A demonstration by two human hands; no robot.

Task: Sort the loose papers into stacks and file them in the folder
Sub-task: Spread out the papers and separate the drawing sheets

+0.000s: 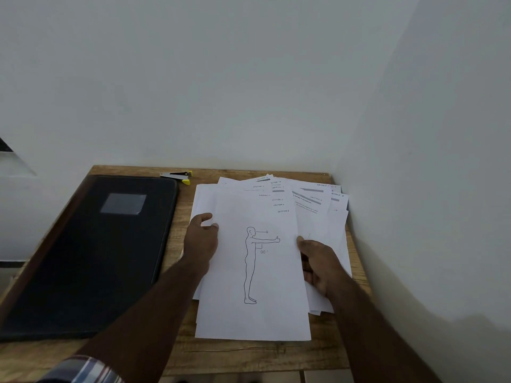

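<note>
Both hands, left (203, 239) and right (318, 262), pinch the top sheet (257, 272), white with a standing-figure line drawing.

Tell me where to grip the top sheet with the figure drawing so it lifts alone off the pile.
Probably by its near edge: the figure-drawing sheet juts toward you past the fanned papers, overhanging bare wooden table. Come in low from your side. The left hand and right hand already hold its sides.

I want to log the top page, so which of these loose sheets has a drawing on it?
The topmost sheet, held between the left hand and right hand. It shows a standing figure with one arm out; the other visible sheets show only text.
</note>
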